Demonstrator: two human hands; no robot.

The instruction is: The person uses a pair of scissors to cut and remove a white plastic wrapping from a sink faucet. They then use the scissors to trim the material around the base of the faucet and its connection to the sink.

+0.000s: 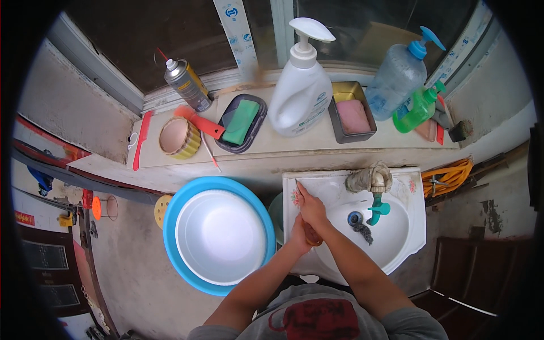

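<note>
"Head view: where are the two hands?"

"Together over the nine o'clock side of the white ceramic sink [400, 233]. The right hand [313, 208] stretches its fingers toward eleven o'clock; the left hand [299, 231] sits just below it, at seven."

"Does the left grip anything?"

"Cannot tell; its fingers are hidden. A glossy amber-brown object [312, 234], mostly covered, shows between the left hand and the right wrist."

"And around them?"

"At two o'clock from the hands, a teal plastic tap [378, 208]; at three, a dark grey tangled scrubber [363, 231] beside the drain. At nine, a round white basin [221, 235] nests inside a wide blue basin [171, 238]. At twelve, a white pump bottle [299, 99] stands on the ledge [249, 160]."
</note>
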